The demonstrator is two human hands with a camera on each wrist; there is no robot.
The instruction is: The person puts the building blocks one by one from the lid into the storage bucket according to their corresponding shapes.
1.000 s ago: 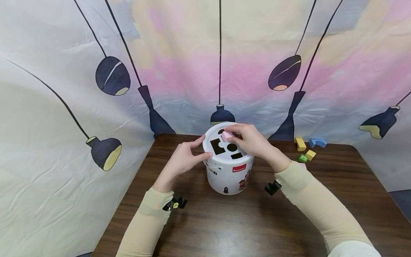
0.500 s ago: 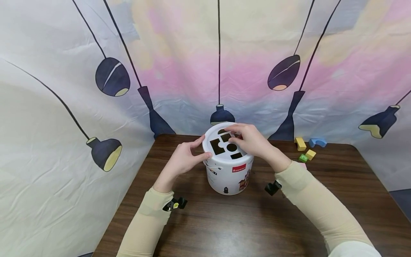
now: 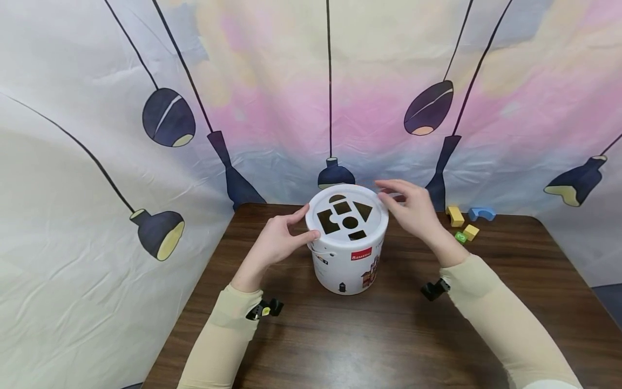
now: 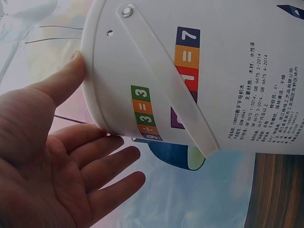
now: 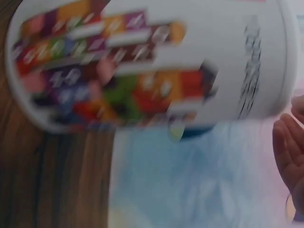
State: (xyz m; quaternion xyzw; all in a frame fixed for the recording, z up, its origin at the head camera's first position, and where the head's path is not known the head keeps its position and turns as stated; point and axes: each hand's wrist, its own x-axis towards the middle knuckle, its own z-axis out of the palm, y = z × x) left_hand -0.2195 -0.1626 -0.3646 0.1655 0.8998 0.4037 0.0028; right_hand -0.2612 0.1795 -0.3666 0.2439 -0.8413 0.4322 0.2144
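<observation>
A white bucket [image 3: 335, 273] stands upright on the table. Its white lid [image 3: 371, 229] has dark holes of several shapes, among them a triangle, a circle and rectangles. My left hand [image 3: 279, 237] steadies the lid's left rim with thumb and index finger; in the left wrist view, that hand's [image 4: 57, 152] other fingers extend loosely beside the bucket wall [image 4: 228, 57]. Just off the lid's right edge, my right hand [image 3: 413, 208] is in the air with bent, relaxed fingers and nothing visible in them. The right wrist view is blurred and shows only part of the fingers [image 5: 287, 147].
To the right at the back of the brown table [image 3: 389, 335] lie a yellow arch-like block [image 3: 455, 216], a blue arch block [image 3: 482, 214], a small yellow block [image 3: 471, 233] and a green block [image 3: 460, 237]. A printed cloth backdrop [image 3: 282, 108] hangs right behind.
The pink block that my right hand pinched over the lid went out of sight at the rectangular hole. My right hand has since moved right, off the lid. My left hand stays put.
</observation>
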